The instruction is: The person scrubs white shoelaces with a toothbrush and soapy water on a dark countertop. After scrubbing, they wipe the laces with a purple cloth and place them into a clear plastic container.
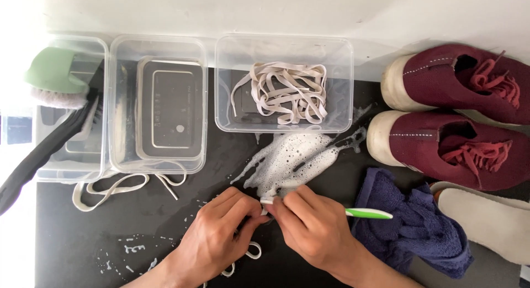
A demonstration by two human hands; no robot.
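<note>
The black worktop (66, 233) carried everything, and a patch of white soap foam (295, 158) lay on it just in front of the middle container. Three clear plastic containers (157, 103) stood in a row at the far edge; the right one held a bundle of pale laces (287, 92), the left one held a black brush and a green one with white bristles (55, 78). Two dark red shoes (452, 117) with red laces and whitish toe caps stood at the right, and one blue cloth (408, 222) lay in front of them, beside one pale insole (491, 222).

One white shoelace (254, 252) was under the hands, wet and flat, with loops showing below the fingers. The left hand (215, 235) was closed, pinching this lace against the worktop. The right hand (314, 227) was closed around one toothbrush with a green and white handle (367, 213), its head pressed on the lace near the foam. One more loose lace (110, 188) lay before the left containers.
</note>
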